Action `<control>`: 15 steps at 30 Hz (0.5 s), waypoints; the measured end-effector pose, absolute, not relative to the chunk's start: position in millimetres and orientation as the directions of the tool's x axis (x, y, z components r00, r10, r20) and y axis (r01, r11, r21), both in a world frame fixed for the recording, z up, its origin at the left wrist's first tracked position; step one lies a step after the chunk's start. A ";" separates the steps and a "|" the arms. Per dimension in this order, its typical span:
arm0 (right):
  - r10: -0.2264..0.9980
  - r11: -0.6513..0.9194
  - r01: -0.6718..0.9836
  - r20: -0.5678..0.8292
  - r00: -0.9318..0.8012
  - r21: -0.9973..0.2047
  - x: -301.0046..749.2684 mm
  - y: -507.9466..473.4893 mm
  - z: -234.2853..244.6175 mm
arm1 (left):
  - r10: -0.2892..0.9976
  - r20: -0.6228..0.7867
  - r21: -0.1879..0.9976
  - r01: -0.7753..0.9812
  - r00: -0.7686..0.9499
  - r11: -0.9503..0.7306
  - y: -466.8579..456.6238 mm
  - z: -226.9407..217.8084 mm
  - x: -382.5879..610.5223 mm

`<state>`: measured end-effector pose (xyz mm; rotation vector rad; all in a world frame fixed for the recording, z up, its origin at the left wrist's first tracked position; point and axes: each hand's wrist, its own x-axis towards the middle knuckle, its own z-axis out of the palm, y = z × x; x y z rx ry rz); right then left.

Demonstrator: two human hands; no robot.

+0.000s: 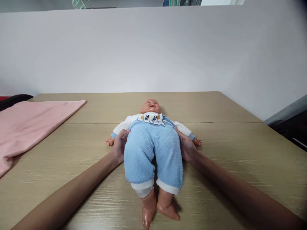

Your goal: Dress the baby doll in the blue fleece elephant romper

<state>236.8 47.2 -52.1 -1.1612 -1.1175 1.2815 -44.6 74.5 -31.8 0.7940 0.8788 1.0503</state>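
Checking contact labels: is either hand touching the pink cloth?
No, the left hand and right hand are at the doll's sides, apart from the pink cloth.

Wood-grain table (232, 143), doll (153, 137) on its back, pink cloth (40, 124) at left

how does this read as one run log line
left hand, right hand: holding opposite sides of bald blue-clad plastic doll | doll: face up on brown wood-grain table | pink cloth: left
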 end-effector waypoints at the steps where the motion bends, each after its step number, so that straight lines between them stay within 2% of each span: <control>1: 0.995 -0.101 -0.158 -0.097 -0.033 -0.982 236.3 47.0 -52.4 | 0.942 -0.215 0.879 -0.369 0.256 0.301 75.5 -33.4 -45.1; 4: 0.978 -0.210 -0.286 -0.201 -0.059 -0.935 236.7 48.9 -52.2 | 0.942 -0.171 0.887 -0.370 0.290 0.275 80.9 -37.9 -45.7; 8: 0.993 -0.105 -0.327 -0.118 0.021 -0.939 242.0 52.8 -46.8 | 0.949 -0.045 0.908 -0.383 0.311 0.168 88.2 -44.0 -45.3; 11: 0.995 -0.095 -0.319 -0.093 -0.020 -0.943 246.1 52.8 -42.1 | 0.938 0.000 0.918 -0.373 0.346 0.138 90.0 -48.6 -45.0; 13: 0.999 -0.044 -0.280 -0.044 -0.008 -0.959 247.3 53.6 -42.8 | 0.937 0.015 0.914 -0.384 0.349 0.129 89.8 -51.4 -45.3; 15: 0.995 0.059 -0.218 0.039 0.093 -0.974 247.6 56.8 -47.7 | 0.944 0.049 0.909 -0.407 0.327 0.094 89.6 -54.1 -46.3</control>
